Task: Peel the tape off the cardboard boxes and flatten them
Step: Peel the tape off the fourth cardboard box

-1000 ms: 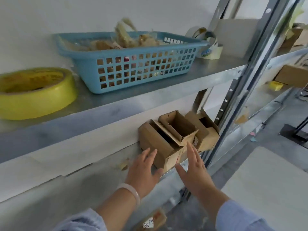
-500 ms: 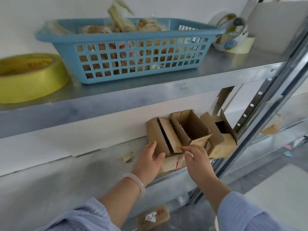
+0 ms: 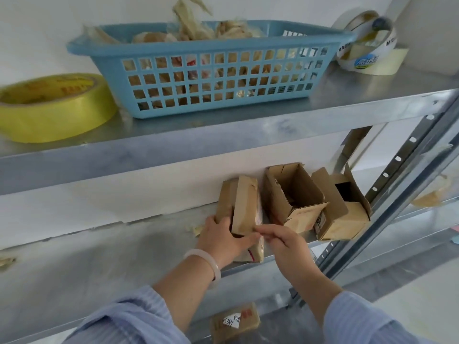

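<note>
1. My left hand [image 3: 223,240] grips the small brown cardboard box [image 3: 244,202] on the lower grey metal shelf [image 3: 99,264], fingers curled round its left side.
2. My right hand [image 3: 285,242] pinches its front flap edge, fingertips together.
3. An open-topped brown cardboard box [image 3: 293,194] stands just beside it.

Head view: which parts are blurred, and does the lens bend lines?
Head view: the yellow tape roll at left edge is smeared; left hand and right hand on the cardboard box are sharper; upright leans, likely wide-angle distortion; soft glare on upper shelf.
</note>
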Available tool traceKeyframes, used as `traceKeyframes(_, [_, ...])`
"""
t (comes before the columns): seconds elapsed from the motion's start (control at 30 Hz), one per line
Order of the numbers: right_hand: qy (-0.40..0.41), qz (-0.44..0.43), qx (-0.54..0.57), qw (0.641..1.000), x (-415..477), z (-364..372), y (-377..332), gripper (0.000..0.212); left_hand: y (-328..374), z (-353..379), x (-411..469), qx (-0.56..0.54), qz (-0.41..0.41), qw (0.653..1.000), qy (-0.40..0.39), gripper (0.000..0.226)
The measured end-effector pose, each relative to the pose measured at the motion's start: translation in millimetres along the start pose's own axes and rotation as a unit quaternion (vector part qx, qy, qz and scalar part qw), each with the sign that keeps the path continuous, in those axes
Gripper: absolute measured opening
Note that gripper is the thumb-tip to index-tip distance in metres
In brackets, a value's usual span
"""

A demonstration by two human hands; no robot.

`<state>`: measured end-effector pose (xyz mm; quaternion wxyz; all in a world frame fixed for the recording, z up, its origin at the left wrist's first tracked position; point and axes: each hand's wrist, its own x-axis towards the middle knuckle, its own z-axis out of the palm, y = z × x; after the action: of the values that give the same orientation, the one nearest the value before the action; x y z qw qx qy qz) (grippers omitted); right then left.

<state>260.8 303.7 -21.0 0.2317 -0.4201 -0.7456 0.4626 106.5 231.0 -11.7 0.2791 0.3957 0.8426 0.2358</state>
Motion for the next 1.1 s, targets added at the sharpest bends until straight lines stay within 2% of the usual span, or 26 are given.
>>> traceKeyframes(0.07, [-0.014,0.007,0.006,1.000,3,-1,1,0.062,1,1,0,0.012,-0.007,1.000,0.005,0.116])
traceKeyframes(0.17, [-0.031,0.015,0.026,0.999,6,-1,5,0.063,-2,1,1,-0.026,-0.018,0.999,0.018,0.105])
traceKeyframes(0.23, [-0.026,0.019,0.012,0.999,5,2,7,0.052,-9,0,2,-0.117,-0.003,0.993,0.009,0.084])
traceKeyframes(0.3, [0.020,0.051,0.006,0.998,4,6,11,0.030,-18,-3,0,-0.266,0.039,0.963,-0.011,0.056])
traceKeyframes(0.33, [0.033,0.082,0.022,0.996,5,7,12,0.041,-21,-6,-3,-0.323,0.052,0.945,-0.021,0.048])
traceKeyframes(0.4, [-0.002,0.173,0.111,0.979,9,8,12,0.074,-30,-9,-9,-0.406,0.044,0.912,-0.031,0.052])
traceKeyframes(0.5, [-0.110,0.242,0.268,0.926,12,9,6,0.092,-44,-7,-14,-0.507,-0.003,0.859,-0.069,0.062])
traceKeyframes(0.57, [-0.132,0.228,0.313,0.912,13,13,4,0.101,-52,-9,-16,-0.523,-0.017,0.847,-0.094,0.066])
traceKeyframes(0.67, [-0.114,0.190,0.278,0.935,16,18,1,0.102,-61,-19,-19,-0.519,-0.020,0.849,-0.102,0.074])
traceKeyframes(0.73, [-0.121,0.137,0.237,0.954,17,17,-3,0.090,-65,-31,-18,-0.527,-0.024,0.847,-0.068,0.085])
traceKeyframes(0.83, [-0.192,0.067,0.172,0.964,15,16,-16,0.077,-68,-49,-14,-0.545,-0.035,0.838,0.000,0.097])
traceKeyframes(0.9, [-0.216,0.037,0.141,0.965,14,21,-25,0.078,-70,-56,-14,-0.573,-0.032,0.819,0.017,0.090])
traceKeyframes(0.97, [-0.202,0.024,0.139,0.969,14,27,-34,0.084,-72,-58,-16,-0.595,-0.026,0.803,0.040,0.081])
traceKeyframes(1.1, [-0.148,0.070,0.158,0.974,13,35,-40,0.104,-81,-56,-20,-0.625,-0.029,0.772,0.109,0.074])
